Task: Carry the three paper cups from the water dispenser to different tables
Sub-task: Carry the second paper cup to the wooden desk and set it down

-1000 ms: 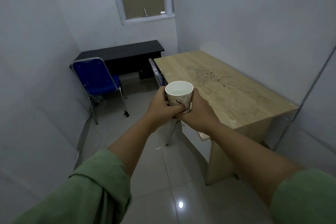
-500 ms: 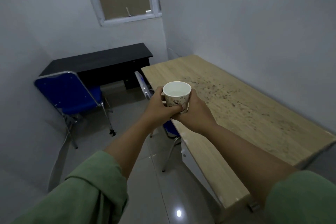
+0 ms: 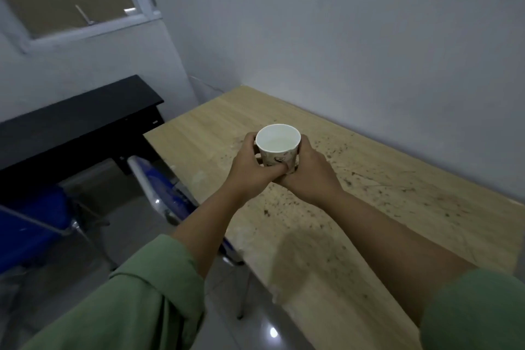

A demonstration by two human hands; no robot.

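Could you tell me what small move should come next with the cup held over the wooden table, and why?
Probably lower it straight down onto the wooden table. The paper cup is upright, clasped by the left hand and right hand, already above bare tabletop.

Your view is dim and bluish-grey, a little soft all over. A small glare spot sits on the near floor (image 3: 273,332) (overhead light, likely). Wide-angle bending tilts the window frame (image 3: 85,30) far left.
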